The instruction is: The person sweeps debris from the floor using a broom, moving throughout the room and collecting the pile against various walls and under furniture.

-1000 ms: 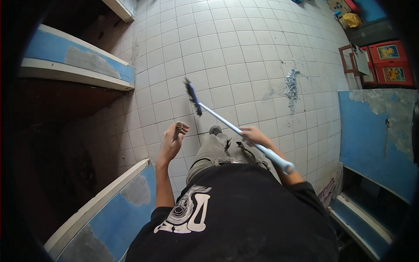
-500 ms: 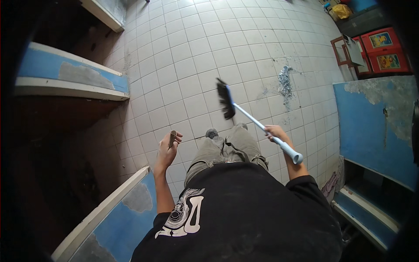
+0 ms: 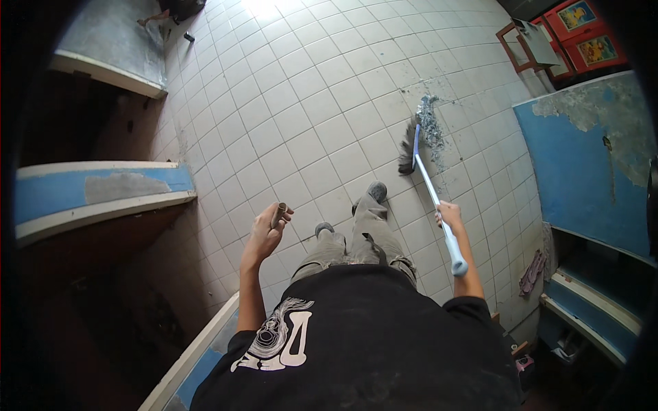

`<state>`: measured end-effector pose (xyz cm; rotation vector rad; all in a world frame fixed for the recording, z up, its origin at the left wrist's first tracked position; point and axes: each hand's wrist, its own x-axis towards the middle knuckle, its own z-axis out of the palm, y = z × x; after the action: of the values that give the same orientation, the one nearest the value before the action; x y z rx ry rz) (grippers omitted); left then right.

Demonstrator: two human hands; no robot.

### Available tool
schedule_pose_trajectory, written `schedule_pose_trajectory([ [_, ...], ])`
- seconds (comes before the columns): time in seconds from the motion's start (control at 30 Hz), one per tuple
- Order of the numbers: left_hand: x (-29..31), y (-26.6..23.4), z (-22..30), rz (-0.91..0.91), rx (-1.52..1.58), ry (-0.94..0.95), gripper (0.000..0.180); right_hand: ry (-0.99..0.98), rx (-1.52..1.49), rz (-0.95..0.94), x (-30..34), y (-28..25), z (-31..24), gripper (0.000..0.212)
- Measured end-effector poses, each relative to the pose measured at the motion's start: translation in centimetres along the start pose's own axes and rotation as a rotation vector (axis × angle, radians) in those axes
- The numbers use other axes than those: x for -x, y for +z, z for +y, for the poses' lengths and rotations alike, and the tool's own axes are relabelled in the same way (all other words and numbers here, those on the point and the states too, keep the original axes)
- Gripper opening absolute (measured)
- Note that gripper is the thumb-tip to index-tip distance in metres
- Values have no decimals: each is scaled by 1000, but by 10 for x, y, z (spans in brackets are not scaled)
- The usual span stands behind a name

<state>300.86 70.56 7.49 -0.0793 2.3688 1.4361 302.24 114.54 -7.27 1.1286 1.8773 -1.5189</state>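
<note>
My right hand (image 3: 449,216) is closed round the pale blue handle of a broom (image 3: 426,179). Its dark bristles, smeared by motion, are at the near left edge of a heap of grey-blue debris (image 3: 432,130) on the tiled floor. In my left hand (image 3: 266,236), held at waist height left of my legs, is a short brown tube-like piece (image 3: 278,214). Its round, hollow-looking end faces up, and the fingers wrap round it; the rest of it is hidden. My feet stand on the tiles, the right one farther forward.
Blue, peeling low walls stand at the left (image 3: 48,198) and right (image 3: 582,164). At the far right are a red cabinet (image 3: 596,48) and a brown-framed stool (image 3: 531,51). A greyish-pink cloth (image 3: 532,274) lies at the right; a small dark object (image 3: 188,37) sits far left.
The broom has swung right and its bristles now meet the debris. My right foot has stepped forward. The view has shifted, and my left hand still grips the brown tube-like piece.
</note>
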Motion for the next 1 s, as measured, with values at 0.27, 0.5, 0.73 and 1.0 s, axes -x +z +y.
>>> schedule_pose_trajectory([
  [0.27, -90, 41, 57, -59, -76, 22, 23, 39, -132, -217, 39, -31, -45, 39],
  [0.5, -129, 60, 104, -115, -251, -12, 27, 26, -346, -343, -69, 33, -82, 35],
  [0.73, -136, 50, 91, -70, -207, -119, 26, 171, -609, -325, -128, 10, -81, 24],
  [1.0, -200, 31, 68, -36, -106, -128, 34, 352, -560, -167, -66, -84, -48, 22],
])
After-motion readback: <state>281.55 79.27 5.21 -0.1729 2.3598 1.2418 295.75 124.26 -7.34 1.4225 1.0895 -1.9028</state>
